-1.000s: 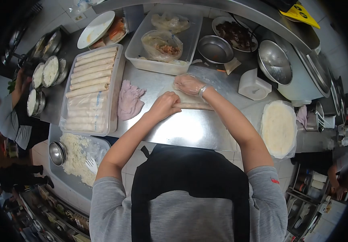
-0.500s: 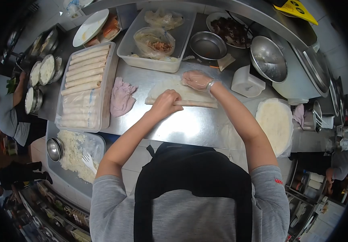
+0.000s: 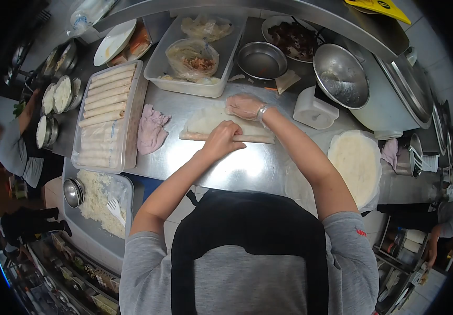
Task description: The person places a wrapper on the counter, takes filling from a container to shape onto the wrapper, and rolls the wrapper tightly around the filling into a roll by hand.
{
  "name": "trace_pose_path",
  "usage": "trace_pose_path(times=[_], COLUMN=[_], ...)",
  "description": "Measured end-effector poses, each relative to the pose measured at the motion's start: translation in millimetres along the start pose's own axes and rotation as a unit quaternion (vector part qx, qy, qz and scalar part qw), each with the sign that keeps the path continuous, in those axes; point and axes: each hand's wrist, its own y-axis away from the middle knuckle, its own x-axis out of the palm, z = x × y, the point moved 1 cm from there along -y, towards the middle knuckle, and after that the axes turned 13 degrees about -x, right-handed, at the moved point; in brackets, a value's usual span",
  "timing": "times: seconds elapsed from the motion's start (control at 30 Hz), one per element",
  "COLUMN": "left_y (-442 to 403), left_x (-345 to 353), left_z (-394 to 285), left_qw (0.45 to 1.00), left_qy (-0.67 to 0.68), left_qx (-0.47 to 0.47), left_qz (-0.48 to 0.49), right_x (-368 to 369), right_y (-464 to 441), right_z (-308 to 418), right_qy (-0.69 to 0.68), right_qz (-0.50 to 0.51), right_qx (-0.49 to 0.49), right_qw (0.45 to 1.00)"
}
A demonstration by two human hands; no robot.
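A thin pale wrapper (image 3: 205,119) lies on the steel table, its near edge rolled into a long narrow roll (image 3: 258,139). My bare left hand (image 3: 224,140) is closed on the middle of that roll. My right hand (image 3: 244,107), in a clear glove, rests over the far part of the wrapper with its fingers curled together; what they hold, if anything, is hidden. On the left, a clear plastic box (image 3: 141,100) holds several finished rolls (image 3: 110,89). A stack of round pale wrappers (image 3: 354,168) lies at the right.
A pink cloth (image 3: 152,129) lies beside the box. Behind my hands stand a plastic tub (image 3: 184,86) with bagged filling, a steel bowl (image 3: 261,60), a tilted bowl (image 3: 341,76) and a white dispenser (image 3: 315,108). A tray (image 3: 126,184) of shredded food is lower left. Other people stand at both sides.
The view has shifted slightly. My right hand has moved left and inward over the wrapper, and my left hand stays on the roll.
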Motion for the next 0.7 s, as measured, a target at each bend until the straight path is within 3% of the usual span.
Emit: trace_pose_path(times=[0.7], left_y=[-15], left_x=[50], left_z=[-42], left_qw=[0.998], left_qy=[-0.034], left_qx=[0.049], left_qz=[-0.012], right_x=[5], right_y=[-7], right_z=[0], right_qy=[0.011], right_qz=[0.011], right_qx=[0.029], right_qw=[0.999])
